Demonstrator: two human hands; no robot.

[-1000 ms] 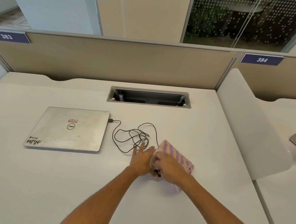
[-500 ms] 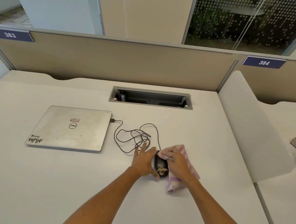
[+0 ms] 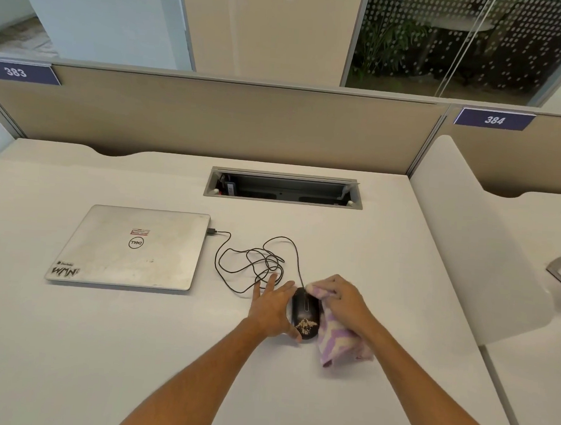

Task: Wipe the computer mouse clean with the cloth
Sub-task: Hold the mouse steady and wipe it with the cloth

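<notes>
At lower centre your left hand (image 3: 271,307), fingers spread, steadies the mouse (image 3: 305,316) while your right hand (image 3: 344,303) clutches the cloth (image 3: 337,339); hard rubbing could drag its cord (image 3: 253,260) and tug the laptop (image 3: 132,247).

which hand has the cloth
The right hand holds the striped purple cloth against the black mouse's right side. The left hand is bare, bracing the mouse's left side.
</notes>
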